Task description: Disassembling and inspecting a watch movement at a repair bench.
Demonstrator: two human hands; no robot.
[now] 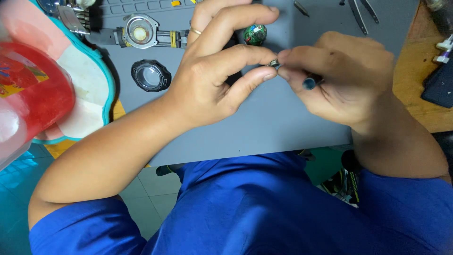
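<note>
Between fingertips (264, 71), half-hidden metal part (274, 63)

Looking like a watch-repair bench: opened watch case (140, 32), loose bezel (151, 75), tweezers (357, 14) lying beyond the fingers on a grey work mat (264, 123).

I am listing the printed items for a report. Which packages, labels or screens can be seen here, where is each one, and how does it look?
Red container: far left edge, close to the camera, rounded translucent red plastic.
Label: on that container's side, a yellow patch with small coloured print.
No screen shows in this view.
</note>
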